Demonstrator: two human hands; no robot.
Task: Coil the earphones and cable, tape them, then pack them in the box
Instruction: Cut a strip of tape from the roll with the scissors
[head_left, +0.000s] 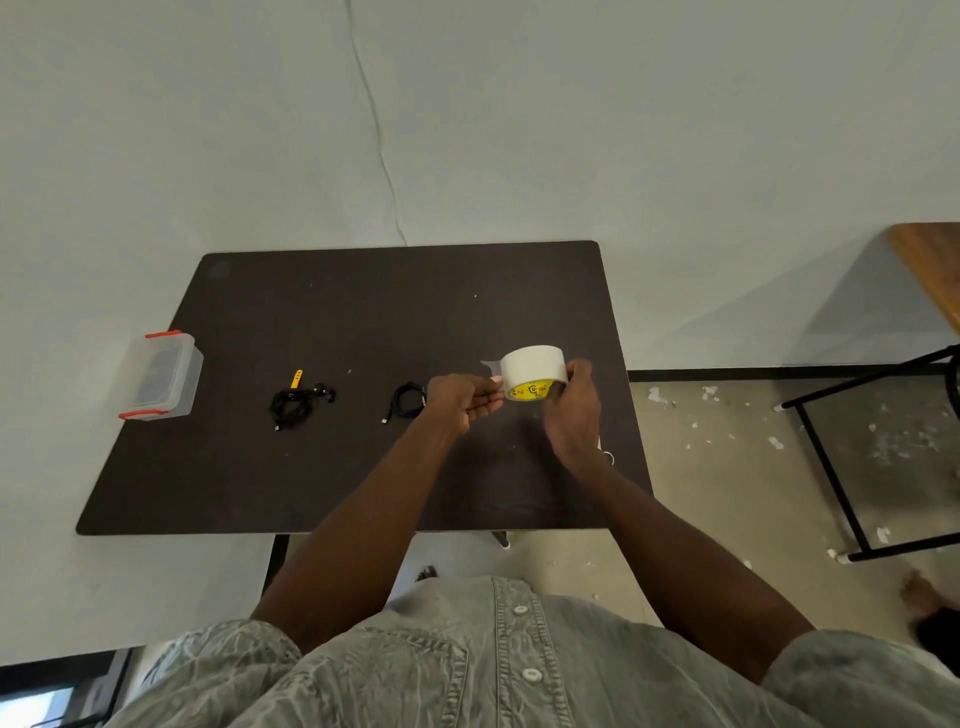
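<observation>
Both hands hold a wide white roll of tape with a yellow printed core (533, 372) in the air above the right half of the dark brown surface (322, 467), its axis pointing roughly toward the person. The right hand (571, 410) curls its fingers round the roll's right side. The left hand (465, 402) is at the roll's left face, where a short clear strip (488, 365) stands off; whether its fingers pinch that strip cannot be told. The coiled black cable (408, 399) lies just left of the left hand, which is nearer it. The bundled black earphones (296, 402) sit further left, and the clear plastic box with red clips (158, 376) is at the left edge.
</observation>
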